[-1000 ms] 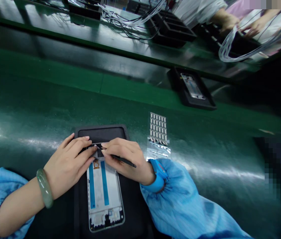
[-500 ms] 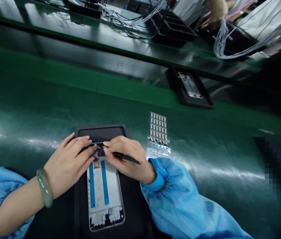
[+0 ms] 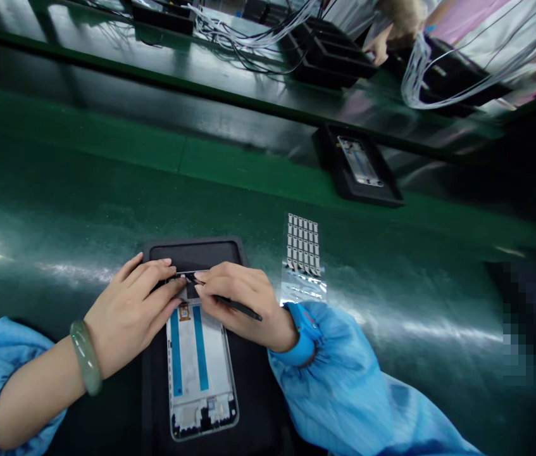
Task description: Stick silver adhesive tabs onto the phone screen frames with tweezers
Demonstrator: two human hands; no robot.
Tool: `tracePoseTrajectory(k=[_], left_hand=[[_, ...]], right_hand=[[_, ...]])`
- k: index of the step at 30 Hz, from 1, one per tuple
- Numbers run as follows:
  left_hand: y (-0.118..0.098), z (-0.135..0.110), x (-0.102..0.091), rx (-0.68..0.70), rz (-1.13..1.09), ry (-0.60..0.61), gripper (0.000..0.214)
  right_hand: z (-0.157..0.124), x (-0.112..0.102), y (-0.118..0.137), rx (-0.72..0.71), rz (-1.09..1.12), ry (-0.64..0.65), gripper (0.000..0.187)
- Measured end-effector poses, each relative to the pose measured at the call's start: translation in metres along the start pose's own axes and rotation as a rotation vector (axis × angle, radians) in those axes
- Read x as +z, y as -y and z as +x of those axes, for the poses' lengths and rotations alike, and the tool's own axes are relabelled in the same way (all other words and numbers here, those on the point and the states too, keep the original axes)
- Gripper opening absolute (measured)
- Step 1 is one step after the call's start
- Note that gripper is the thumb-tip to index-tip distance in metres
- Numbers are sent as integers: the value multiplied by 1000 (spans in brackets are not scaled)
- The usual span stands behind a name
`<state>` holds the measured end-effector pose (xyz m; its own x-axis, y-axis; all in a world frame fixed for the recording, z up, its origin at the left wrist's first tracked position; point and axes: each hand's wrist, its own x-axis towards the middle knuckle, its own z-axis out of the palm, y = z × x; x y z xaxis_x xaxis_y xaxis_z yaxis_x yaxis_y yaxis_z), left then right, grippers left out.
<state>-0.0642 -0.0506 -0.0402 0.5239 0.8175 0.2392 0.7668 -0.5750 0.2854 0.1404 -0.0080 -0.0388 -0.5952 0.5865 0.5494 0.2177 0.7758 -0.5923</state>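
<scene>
A phone frame (image 3: 200, 373) with two blue strips lies in a black tray (image 3: 192, 253) on the green bench. My left hand (image 3: 130, 310), with a green bangle at the wrist, rests its fingers on the frame's top left corner, fingers pressed together. My right hand (image 3: 242, 303) pinches black tweezers (image 3: 239, 308), whose tip meets the frame's top edge beside my left fingertips. What sits at the tip is too small to make out.
A clear sheet of small grey parts (image 3: 302, 244) lies right of the tray. Another black tray with a phone frame (image 3: 359, 166) sits farther back on the belt. Across the bench another person's hands (image 3: 393, 28) handle white cables (image 3: 438, 88) near black trays (image 3: 329, 57).
My hands stay at the frame's top edge; the tweezers shifted slightly. The tray on the belt drifted left, and the other person's hands moved.
</scene>
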Motion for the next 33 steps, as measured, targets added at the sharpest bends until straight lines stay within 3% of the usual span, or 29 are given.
tracePoseTrajectory(k=[19, 24, 29, 33], left_hand=[[0, 1, 0, 10, 5, -5, 25], [0, 0, 0, 8, 7, 0, 25], [0, -1, 0, 9, -1, 3, 24], [0, -1, 0, 7, -6, 7, 24]], right_hand=[[1, 0, 1, 16, -7, -49, 16], [4, -1, 3, 224, 122, -177, 16], [14, 4, 1, 514, 424, -253, 12], [17, 8, -1, 577, 509, -234, 17]])
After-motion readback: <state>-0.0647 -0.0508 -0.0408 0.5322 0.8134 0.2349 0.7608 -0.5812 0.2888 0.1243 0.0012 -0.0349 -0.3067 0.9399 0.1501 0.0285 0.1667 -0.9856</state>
